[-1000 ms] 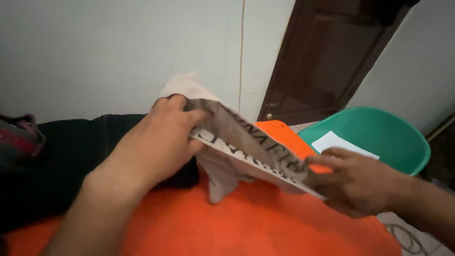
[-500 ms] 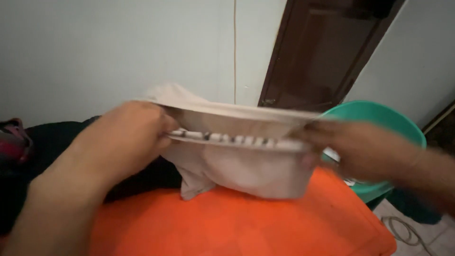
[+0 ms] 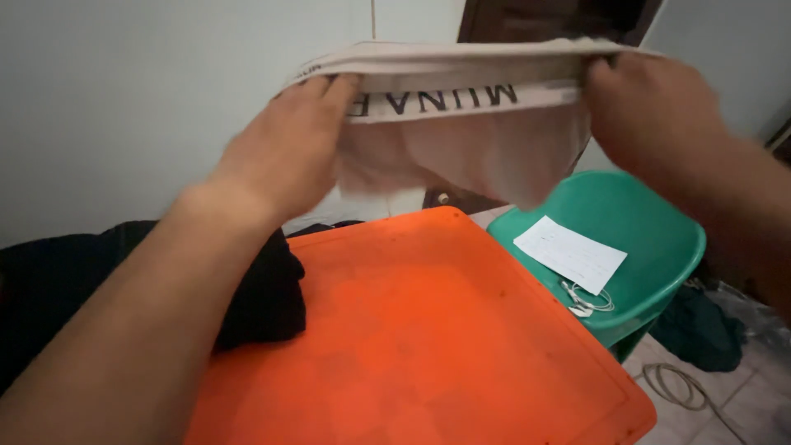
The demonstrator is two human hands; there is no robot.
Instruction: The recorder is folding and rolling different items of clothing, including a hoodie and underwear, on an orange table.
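I hold a pale grey garment point(image 3: 470, 152) with a lettered waistband stretched between both hands, raised in front of the wall. My left hand point(image 3: 284, 152) grips the band's left end and my right hand point(image 3: 651, 107) grips its right end. The cloth hangs loose below the band, well above an orange plastic surface point(image 3: 428, 330).
Dark black clothing point(image 3: 255, 297) lies on the orange surface's left edge. A green plastic chair point(image 3: 659, 239) to the right carries a white paper sheet point(image 3: 570, 253) and white earphones point(image 3: 585, 301). A dark door point(image 3: 552, 16) stands behind; a cable point(image 3: 676, 383) lies on the floor.
Both hands lifted the garment up off the orange surface and pulled the waistband wider and level. The view tilted, showing more of the orange surface and the chair.
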